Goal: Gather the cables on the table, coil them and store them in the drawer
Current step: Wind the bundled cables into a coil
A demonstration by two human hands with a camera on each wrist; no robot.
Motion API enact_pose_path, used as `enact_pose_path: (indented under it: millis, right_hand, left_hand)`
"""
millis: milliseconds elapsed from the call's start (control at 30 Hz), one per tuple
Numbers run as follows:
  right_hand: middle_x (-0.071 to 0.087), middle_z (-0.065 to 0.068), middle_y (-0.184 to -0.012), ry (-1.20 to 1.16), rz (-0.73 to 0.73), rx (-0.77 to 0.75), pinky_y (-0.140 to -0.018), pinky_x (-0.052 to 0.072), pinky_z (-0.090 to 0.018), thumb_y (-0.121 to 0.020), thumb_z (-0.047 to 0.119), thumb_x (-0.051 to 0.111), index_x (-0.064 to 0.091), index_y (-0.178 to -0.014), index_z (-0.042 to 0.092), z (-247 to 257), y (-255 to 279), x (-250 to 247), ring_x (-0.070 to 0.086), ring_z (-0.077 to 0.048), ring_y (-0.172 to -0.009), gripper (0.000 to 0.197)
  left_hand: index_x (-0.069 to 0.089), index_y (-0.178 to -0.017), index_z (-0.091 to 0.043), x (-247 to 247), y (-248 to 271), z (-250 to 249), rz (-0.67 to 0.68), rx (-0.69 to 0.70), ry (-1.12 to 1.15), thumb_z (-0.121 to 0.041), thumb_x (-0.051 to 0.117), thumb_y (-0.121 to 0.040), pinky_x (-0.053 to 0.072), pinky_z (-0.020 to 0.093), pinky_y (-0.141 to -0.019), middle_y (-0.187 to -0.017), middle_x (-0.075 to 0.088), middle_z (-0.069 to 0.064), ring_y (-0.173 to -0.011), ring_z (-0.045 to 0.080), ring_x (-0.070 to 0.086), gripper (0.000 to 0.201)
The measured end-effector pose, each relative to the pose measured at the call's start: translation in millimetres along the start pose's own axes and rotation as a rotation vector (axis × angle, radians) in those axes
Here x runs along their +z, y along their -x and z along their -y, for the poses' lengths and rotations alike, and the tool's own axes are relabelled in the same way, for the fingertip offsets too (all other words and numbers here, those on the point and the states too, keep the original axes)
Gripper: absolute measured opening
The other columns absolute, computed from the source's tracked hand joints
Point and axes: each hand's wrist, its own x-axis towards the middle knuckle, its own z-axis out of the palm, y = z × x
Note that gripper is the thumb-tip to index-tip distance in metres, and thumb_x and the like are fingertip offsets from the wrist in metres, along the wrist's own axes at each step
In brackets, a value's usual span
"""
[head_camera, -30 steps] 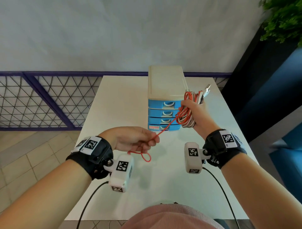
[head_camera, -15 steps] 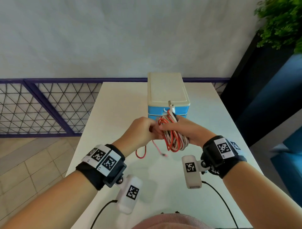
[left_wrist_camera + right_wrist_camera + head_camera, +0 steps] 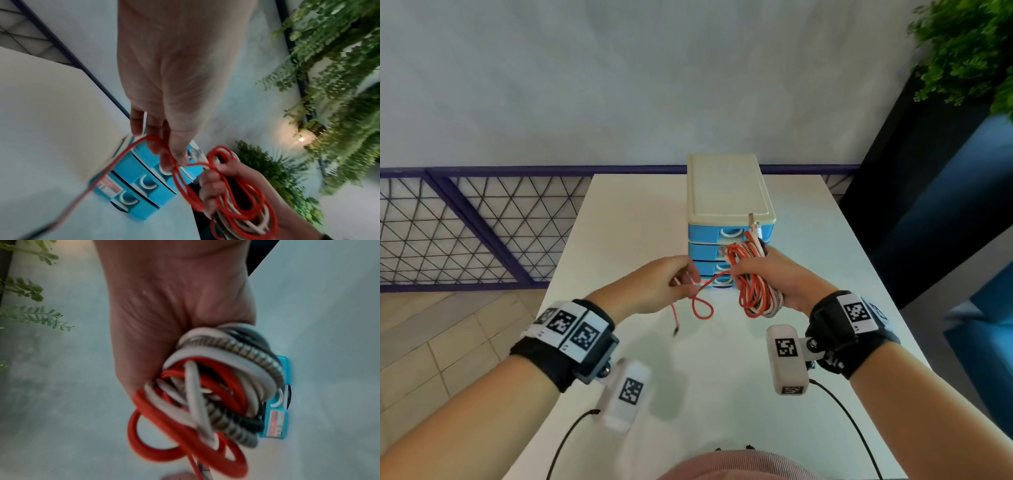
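Note:
My right hand (image 3: 767, 274) grips a coiled bundle of cables (image 3: 755, 294), red, white and braided grey, held above the white table (image 3: 640, 219) just in front of the drawer unit. In the right wrist view the cable bundle (image 3: 207, 392) fills my fist. My left hand (image 3: 671, 281) pinches the loose red cable (image 3: 714, 281) that runs from the bundle; its free tail (image 3: 674, 322) dangles below in a small loop. In the left wrist view my left fingertips (image 3: 174, 155) hold the red cable (image 3: 131, 149). The drawer unit (image 3: 726, 205), cream-topped with several shut blue drawers, stands behind.
A purple-framed mesh railing (image 3: 465, 226) runs along the table's far and left side. A dark planter with green foliage (image 3: 962, 54) stands to the right. Wrist camera leads hang over the table's near edge (image 3: 571, 438).
My left hand has drawn back to the left from the bundle, pulling the red strand out between the hands. My right hand stays in front of the drawers with the bundle.

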Motion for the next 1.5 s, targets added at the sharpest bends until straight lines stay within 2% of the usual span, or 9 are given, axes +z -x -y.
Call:
enact_pose_path:
  millis: [133, 333, 600, 733, 967, 1133, 1200, 1367, 1500]
  right_hand:
    - [0.064, -0.011, -0.073, -0.029, -0.097, -0.024, -0.060, 0.056, -0.031, -0.084, 0.005, 0.063, 0.058, -0.100, 0.006, -2.3, -0.8, -13.2, 0.063, -0.020, -0.061, 0.016]
    - [0.068, -0.008, -0.076, 0.111, -0.285, -0.058, -0.070, 0.059, -0.036, -0.084, 0.008, 0.063, 0.056, -0.103, 0.009, -2.1, -3.9, -17.1, 0.067, -0.020, -0.065, 0.020]
    - [0.069, -0.008, -0.081, 0.164, -0.226, -0.052, -0.067, 0.060, -0.033, -0.084, 0.014, 0.064, 0.054, -0.109, 0.012, 1.5, -6.5, 3.3, 0.068, -0.017, -0.067, 0.027]
    - [0.069, -0.008, -0.083, 0.167, -0.262, -0.066, -0.070, 0.059, -0.033, -0.084, 0.015, 0.065, 0.055, -0.109, 0.012, 4.1, -7.7, 9.3, 0.069, -0.018, -0.070, 0.027]
    - [0.065, -0.007, -0.076, -0.017, -0.244, -0.101, -0.060, 0.056, -0.030, -0.086, 0.010, 0.063, 0.057, -0.094, 0.020, 12.1, -0.5, 4.4, 0.066, -0.012, -0.058, 0.015]
    - [0.065, -0.009, -0.076, -0.028, -0.230, -0.097, -0.072, 0.059, -0.038, -0.085, 0.010, 0.064, 0.058, -0.093, 0.015, 9.1, -2.8, 6.3, 0.066, -0.018, -0.063, 0.011]
    - [0.065, -0.009, -0.075, -0.023, -0.265, -0.093, -0.068, 0.059, -0.036, -0.085, 0.010, 0.063, 0.056, -0.090, 0.015, 8.0, -4.1, 7.7, 0.066, -0.018, -0.062, 0.010]
    - [0.064, -0.007, -0.067, -0.126, -0.344, -0.114, -0.054, 0.056, -0.026, -0.086, 0.003, 0.058, 0.057, -0.082, 0.012, 6.9, -2.4, 4.1, 0.063, -0.016, -0.053, 0.010]
    - [0.065, -0.007, -0.068, -0.198, -0.259, -0.077, -0.056, 0.057, -0.028, -0.087, 0.006, 0.061, 0.059, -0.086, 0.010, 6.5, 0.0, -0.7, 0.064, -0.016, -0.055, 0.005]
  left_hand:
    - [0.066, -0.096, -0.019, -8.9, 5.1, 17.9, 0.105, -0.020, 0.016, -0.013, 0.047, -0.097, 0.037, 0.011, -0.054, -0.074, 0.068, -0.008, -0.052, 0.000, 0.046, 0.020]
    - [0.067, -0.082, -0.024, -18.4, 6.7, 29.7, 0.020, -0.069, 0.049, -0.009, 0.054, -0.094, 0.048, 0.018, -0.072, -0.073, 0.068, -0.007, -0.065, 0.002, 0.061, 0.022]
    - [0.063, -0.081, -0.022, -6.6, 4.5, 23.1, -0.093, -0.085, -0.183, -0.018, 0.061, -0.088, 0.037, 0.010, -0.053, -0.077, 0.070, -0.011, -0.061, -0.007, 0.062, 0.008]
    - [0.063, -0.077, -0.018, 0.9, 4.6, 23.0, -0.071, -0.076, -0.175, -0.015, 0.066, -0.084, 0.042, 0.012, -0.056, -0.075, 0.070, -0.005, -0.063, 0.006, 0.061, 0.008]
    - [0.058, -0.077, -0.017, 5.8, 5.5, 41.0, -0.121, -0.154, -0.079, -0.015, 0.079, -0.073, 0.041, 0.007, -0.056, -0.070, 0.062, -0.005, -0.059, 0.004, 0.054, 0.021]
    - [0.053, -0.114, -0.018, 4.4, 7.0, 34.5, -0.003, -0.113, 0.272, -0.012, 0.065, -0.087, 0.051, 0.027, -0.084, -0.084, 0.061, 0.006, -0.075, 0.017, 0.069, 0.030]
    - [0.060, -0.106, -0.012, 3.6, 9.7, 28.0, 0.058, -0.067, 0.464, -0.013, 0.055, -0.094, 0.050, 0.034, -0.091, -0.084, 0.059, 0.003, -0.084, 0.021, 0.068, 0.013]
    - [0.059, -0.091, -0.008, -1.1, 15.0, 18.1, 0.221, -0.108, 0.829, -0.020, 0.036, -0.101, 0.048, 0.032, -0.096, -0.083, 0.063, 0.000, -0.097, 0.019, 0.067, 0.027]
    - [0.050, -0.112, -0.015, 7.2, 6.3, 16.3, -0.030, -0.113, 0.564, -0.021, 0.046, -0.098, 0.043, 0.034, -0.099, -0.117, 0.053, -0.003, -0.113, 0.013, 0.052, 0.016]
